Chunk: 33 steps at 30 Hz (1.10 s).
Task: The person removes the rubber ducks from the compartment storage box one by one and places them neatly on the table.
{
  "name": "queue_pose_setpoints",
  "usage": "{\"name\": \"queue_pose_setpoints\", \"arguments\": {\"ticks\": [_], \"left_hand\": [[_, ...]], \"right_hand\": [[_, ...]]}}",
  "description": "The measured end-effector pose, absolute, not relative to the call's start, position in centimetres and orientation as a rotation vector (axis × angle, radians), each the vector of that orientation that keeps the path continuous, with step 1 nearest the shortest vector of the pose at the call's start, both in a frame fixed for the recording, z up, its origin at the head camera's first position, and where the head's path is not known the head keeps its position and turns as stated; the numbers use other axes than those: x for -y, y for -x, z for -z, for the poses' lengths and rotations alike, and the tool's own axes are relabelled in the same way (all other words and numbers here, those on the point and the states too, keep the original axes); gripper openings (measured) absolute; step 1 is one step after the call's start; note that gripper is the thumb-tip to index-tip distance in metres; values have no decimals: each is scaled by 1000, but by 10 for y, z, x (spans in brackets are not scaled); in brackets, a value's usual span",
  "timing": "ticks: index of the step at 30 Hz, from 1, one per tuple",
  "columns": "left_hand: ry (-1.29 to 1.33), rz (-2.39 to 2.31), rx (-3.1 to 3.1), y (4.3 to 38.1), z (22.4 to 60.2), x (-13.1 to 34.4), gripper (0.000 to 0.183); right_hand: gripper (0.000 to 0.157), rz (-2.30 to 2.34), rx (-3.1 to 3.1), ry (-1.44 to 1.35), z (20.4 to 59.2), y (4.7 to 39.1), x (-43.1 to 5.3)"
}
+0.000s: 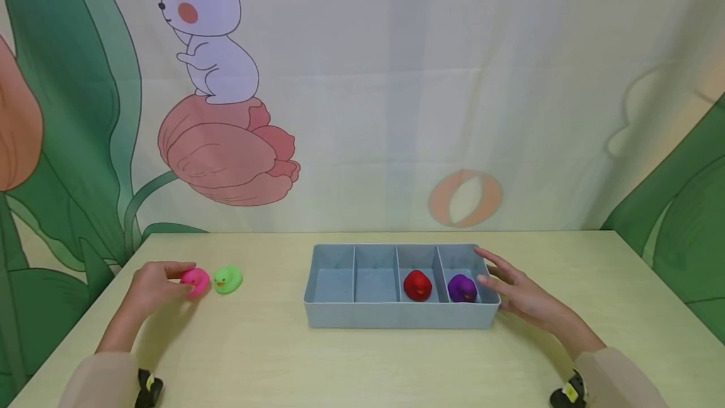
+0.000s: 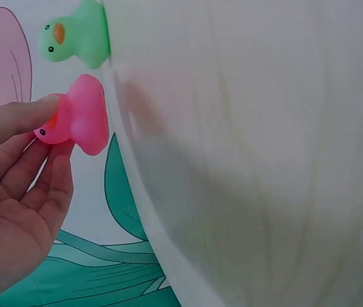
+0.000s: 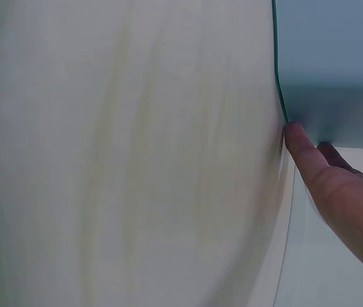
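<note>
I pinch an upright, orange-beaked pink duck [image 1: 196, 283]. Well to its right, I touch an open-topped, grey-blue, four-compartment box [image 1: 402, 317].

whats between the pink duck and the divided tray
In the head view, the green duck sits between them, close beside the pink duck; from there to the divided tray is bare tabletop.

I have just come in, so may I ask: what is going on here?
A person's left hand pinches a pink duck, with a green duck beside it on the table. The right hand touches the right end of a grey box. In it, a purple duck sits in the rightmost compartment and a red duck in the one next to it.
</note>
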State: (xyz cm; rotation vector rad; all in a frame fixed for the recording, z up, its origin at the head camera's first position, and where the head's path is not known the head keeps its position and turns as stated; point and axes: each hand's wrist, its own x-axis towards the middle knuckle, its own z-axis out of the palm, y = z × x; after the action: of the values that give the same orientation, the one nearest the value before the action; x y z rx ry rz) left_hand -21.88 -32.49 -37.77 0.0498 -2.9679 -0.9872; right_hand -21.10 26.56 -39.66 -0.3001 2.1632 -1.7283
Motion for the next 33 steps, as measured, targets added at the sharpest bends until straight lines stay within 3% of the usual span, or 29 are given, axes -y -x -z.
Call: {"name": "queue_pose_setpoints", "arguments": {"ticks": [33], "left_hand": [[-45, 979, 3034, 226, 386, 327, 49]], "right_hand": [[65, 1717, -2174, 283, 398, 211, -265]]}}
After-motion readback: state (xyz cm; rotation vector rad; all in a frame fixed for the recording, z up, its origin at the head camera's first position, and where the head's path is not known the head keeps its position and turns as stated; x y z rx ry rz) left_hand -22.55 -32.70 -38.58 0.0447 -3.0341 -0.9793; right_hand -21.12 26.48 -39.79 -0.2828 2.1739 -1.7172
